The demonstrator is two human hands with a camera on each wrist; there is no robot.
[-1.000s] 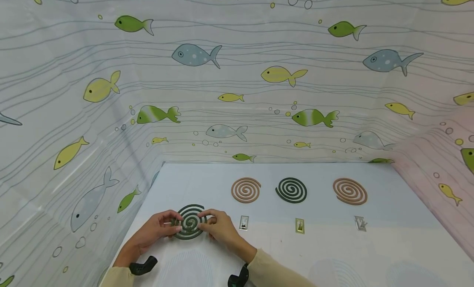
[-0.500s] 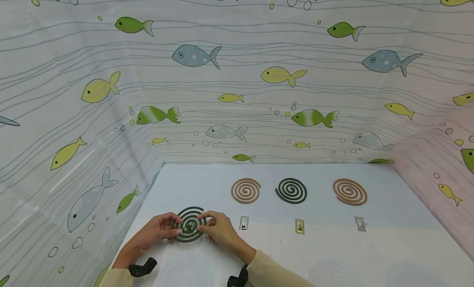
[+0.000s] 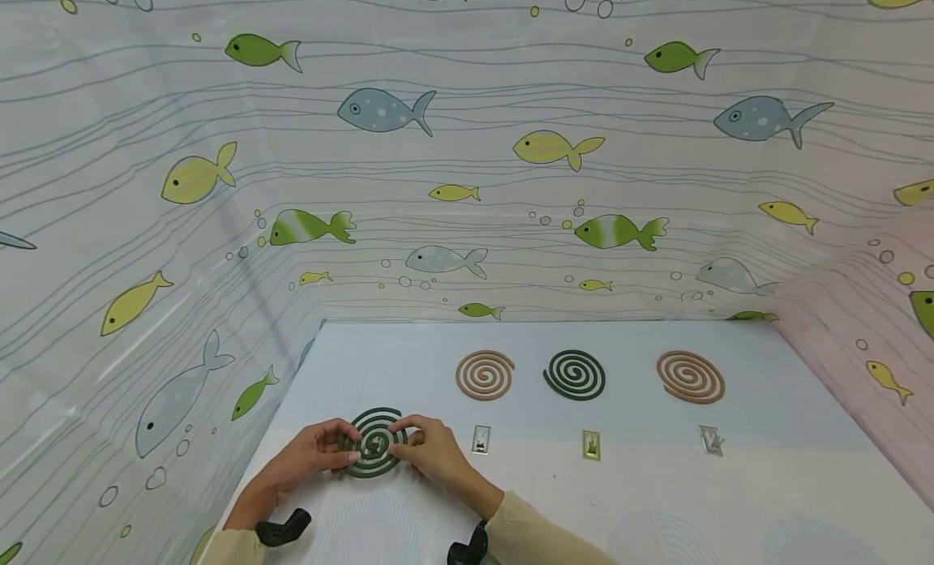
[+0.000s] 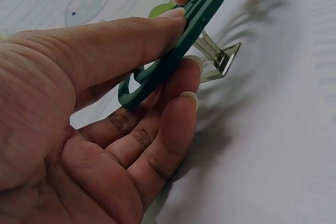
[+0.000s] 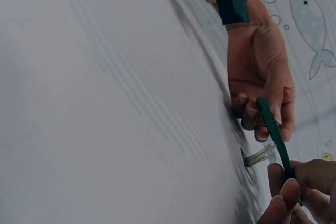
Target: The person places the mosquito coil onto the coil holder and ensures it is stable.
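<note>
Low over the near left of the table, both hands hold a dark green mosquito coil (image 3: pixel 374 473). My left hand (image 3: pixel 312 453) pinches its left edge between thumb and fingers, and my right hand (image 3: pixel 439 458) pinches the right edge. Seen from the left wrist, the coil (image 4: pixel 176 56) is edge-on and raised off the table. Beneath it a small metal coil stand (image 4: pixel 227 62) lies on the table, its prong rising to the coil. The right wrist view shows this stand (image 5: pixel 252 161) too; whether the prong grips the coil is hidden.
Along the back lie a brown coil (image 3: pixel 485 375), another green coil (image 3: pixel 574 375) and a second brown coil (image 3: pixel 690 377). Nearer, three metal stands lie in a row: silver (image 3: pixel 481 440), gold-coloured (image 3: pixel 591 446) and silver with a raised prong (image 3: pixel 711 441). Fish-printed sheets surround the white table (image 3: pixel 525 500).
Between the first and second frames the held coil shifted slightly towards me, both hands with it. Since then the hands and the coil have hardly moved.
</note>
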